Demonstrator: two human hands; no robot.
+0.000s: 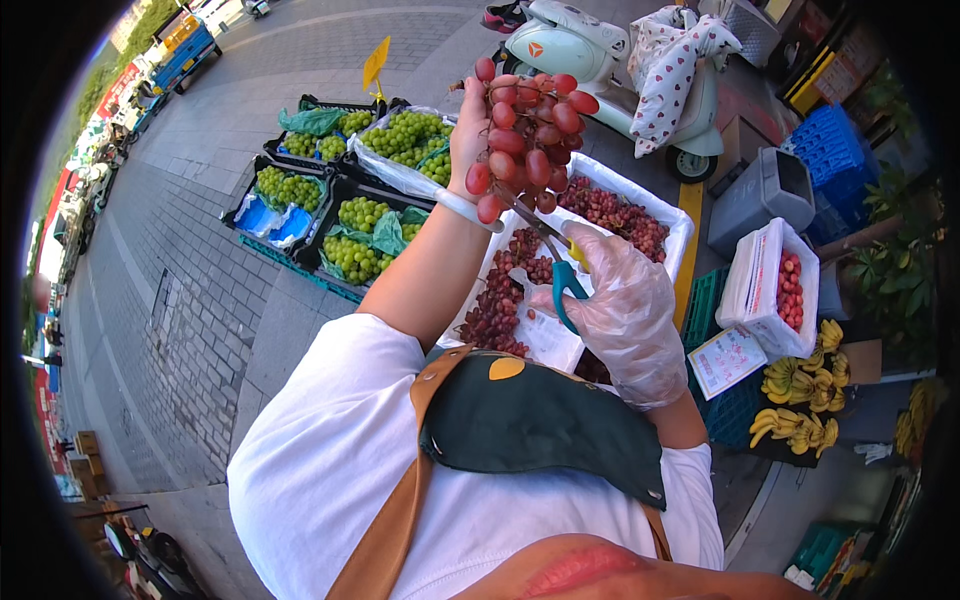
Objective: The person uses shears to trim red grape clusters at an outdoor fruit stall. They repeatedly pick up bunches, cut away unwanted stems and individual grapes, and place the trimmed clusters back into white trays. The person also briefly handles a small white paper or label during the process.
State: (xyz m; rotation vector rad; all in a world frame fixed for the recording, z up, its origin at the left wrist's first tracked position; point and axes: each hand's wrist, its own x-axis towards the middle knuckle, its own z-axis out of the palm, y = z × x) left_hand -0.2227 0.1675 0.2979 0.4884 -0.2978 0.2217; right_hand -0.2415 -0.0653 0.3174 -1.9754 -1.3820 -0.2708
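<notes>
My left hand point(469, 139), bare and with a pale bangle at the wrist, holds up a bunch of red grapes point(529, 139); most of its fingers are hidden behind the fruit. In a clear plastic glove, my right hand point(619, 300) grips scissors point(568, 289) with teal and yellow handles. The blades point up at the underside of the bunch, and their tips are partly hidden among the grapes. Below both hands, white foam boxes point(679, 225) hold more red grapes point(611, 214).
Black crates point(259, 161) of green grapes point(409, 139) stand at the left. A pale scooter point(577, 52) is parked beyond the foam boxes. Along the right are a grey bin point(757, 199), blue crates point(832, 150), a box of red fruit point(757, 281), a written sign point(727, 361) and bananas point(799, 427).
</notes>
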